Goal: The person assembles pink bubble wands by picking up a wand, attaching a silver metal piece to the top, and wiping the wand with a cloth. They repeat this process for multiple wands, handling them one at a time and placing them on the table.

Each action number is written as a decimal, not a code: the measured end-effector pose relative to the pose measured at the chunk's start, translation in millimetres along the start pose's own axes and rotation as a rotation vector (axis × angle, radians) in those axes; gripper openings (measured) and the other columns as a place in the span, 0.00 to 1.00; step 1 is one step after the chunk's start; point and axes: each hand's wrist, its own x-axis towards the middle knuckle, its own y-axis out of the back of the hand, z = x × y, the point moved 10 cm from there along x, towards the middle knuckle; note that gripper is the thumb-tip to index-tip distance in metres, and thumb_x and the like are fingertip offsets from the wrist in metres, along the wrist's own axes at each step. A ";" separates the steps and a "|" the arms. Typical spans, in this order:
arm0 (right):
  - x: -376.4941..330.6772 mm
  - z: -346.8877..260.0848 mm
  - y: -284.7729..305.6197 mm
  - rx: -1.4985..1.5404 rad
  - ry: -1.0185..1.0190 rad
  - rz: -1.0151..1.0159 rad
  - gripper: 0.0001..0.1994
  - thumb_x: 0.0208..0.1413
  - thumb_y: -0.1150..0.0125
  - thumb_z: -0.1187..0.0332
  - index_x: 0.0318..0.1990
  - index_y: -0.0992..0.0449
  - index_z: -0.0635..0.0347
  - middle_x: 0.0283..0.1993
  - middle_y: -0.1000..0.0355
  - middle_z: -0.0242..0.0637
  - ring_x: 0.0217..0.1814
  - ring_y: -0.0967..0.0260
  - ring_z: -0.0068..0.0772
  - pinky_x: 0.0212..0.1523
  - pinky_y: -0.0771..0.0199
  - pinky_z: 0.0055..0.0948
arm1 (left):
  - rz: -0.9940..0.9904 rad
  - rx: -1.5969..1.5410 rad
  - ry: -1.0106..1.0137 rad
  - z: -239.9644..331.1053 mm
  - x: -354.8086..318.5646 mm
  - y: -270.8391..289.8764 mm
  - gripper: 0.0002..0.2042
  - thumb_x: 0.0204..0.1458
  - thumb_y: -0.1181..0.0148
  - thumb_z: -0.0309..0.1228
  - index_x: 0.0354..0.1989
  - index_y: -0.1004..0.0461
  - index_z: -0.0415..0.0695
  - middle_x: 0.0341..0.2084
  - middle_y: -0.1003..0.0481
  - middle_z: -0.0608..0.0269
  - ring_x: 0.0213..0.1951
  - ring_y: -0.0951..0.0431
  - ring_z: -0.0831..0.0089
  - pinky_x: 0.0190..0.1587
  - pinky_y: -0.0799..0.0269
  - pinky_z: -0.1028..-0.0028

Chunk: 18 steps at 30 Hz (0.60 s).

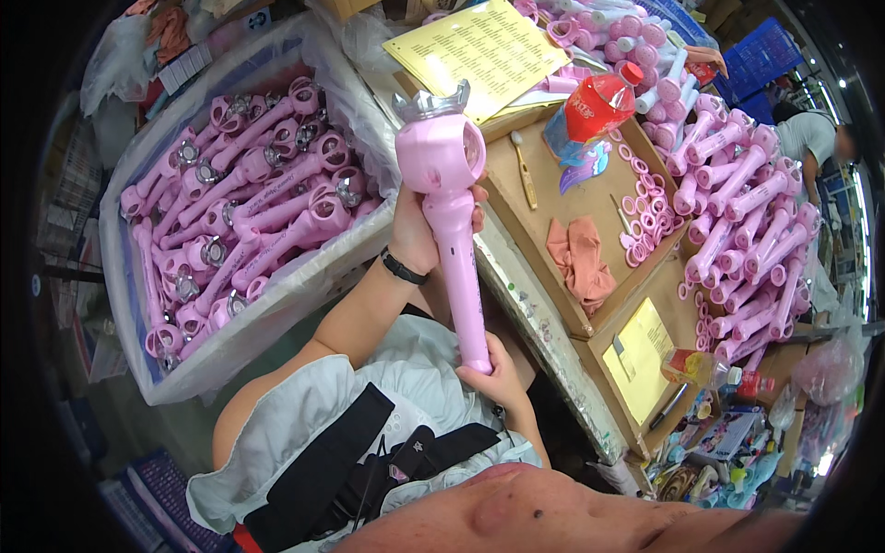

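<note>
Wand (449, 212) held upright over lap, between bin (277, 295) and bench (544, 304). L hand (417, 235) clasps neck; R hand (495, 373) pinches base. Risk: clear crown on top could knock bench edge or snap off if grip slips.

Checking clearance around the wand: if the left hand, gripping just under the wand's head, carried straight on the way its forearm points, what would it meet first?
Probably the yellow printed sheet beyond the pink wand that the left hand holds; depth is unclear, so it may pass above.

Left hand (417, 235) grips pink wand (452, 221) under its head, right hand (493, 373) holds handle end; wand bin (175, 369) left, bench (553, 157) right.
</note>
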 end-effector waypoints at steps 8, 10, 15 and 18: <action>3.7 -17.1 -26.5 0.644 0.034 -0.321 0.30 0.44 0.35 0.58 0.53 0.35 0.67 0.34 0.30 0.40 0.31 0.30 0.28 0.32 0.30 0.23 | -0.167 0.122 -0.031 -24.4 -22.4 -32.0 0.31 0.58 0.58 0.56 0.59 0.42 0.43 0.40 0.27 0.55 0.32 0.24 0.70 0.36 0.27 0.69; 7.4 -16.9 -32.9 0.767 0.032 -0.393 0.34 0.41 0.36 0.51 0.51 0.35 0.68 0.32 0.31 0.40 0.29 0.30 0.30 0.30 0.30 0.23 | -0.267 0.066 0.017 -31.0 -26.0 -41.8 0.30 0.58 0.49 0.45 0.63 0.48 0.43 0.43 0.29 0.56 0.34 0.26 0.71 0.38 0.29 0.70; 13.5 -3.3 -39.5 0.831 0.045 -0.422 0.33 0.41 0.37 0.52 0.52 0.35 0.68 0.32 0.32 0.40 0.27 0.32 0.29 0.30 0.31 0.23 | -0.196 0.158 0.036 -33.7 -24.0 -33.5 0.27 0.56 0.46 0.41 0.61 0.45 0.45 0.40 0.28 0.58 0.32 0.26 0.74 0.37 0.29 0.72; 13.3 0.0 -37.6 0.858 0.040 -0.443 0.33 0.41 0.37 0.52 0.52 0.35 0.68 0.32 0.32 0.40 0.27 0.32 0.29 0.30 0.32 0.23 | -0.179 0.134 0.048 -36.8 -25.3 -32.7 0.25 0.55 0.45 0.40 0.59 0.43 0.46 0.38 0.28 0.59 0.31 0.26 0.76 0.37 0.28 0.73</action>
